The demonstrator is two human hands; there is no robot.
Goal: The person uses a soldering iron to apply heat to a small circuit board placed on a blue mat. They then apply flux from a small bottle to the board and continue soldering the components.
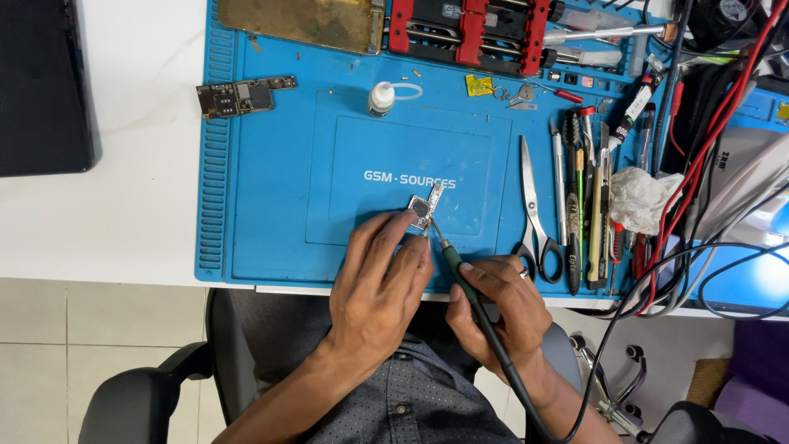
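Your left hand (380,275) pins the chip (424,209) flat on the mat (271,189) so it stays put while your right hand (497,300) pen-grips the iron (454,267), tip at its near edge.

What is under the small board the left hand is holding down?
The small board lies on the blue mat, pinned by the left hand; the right hand holds the iron to it. The mat directly beneath is hidden.

Electronics repair workbench, blue silicone mat (263,164), bare circuit board (244,96), scissors (536,215), tangled cables (699,164)
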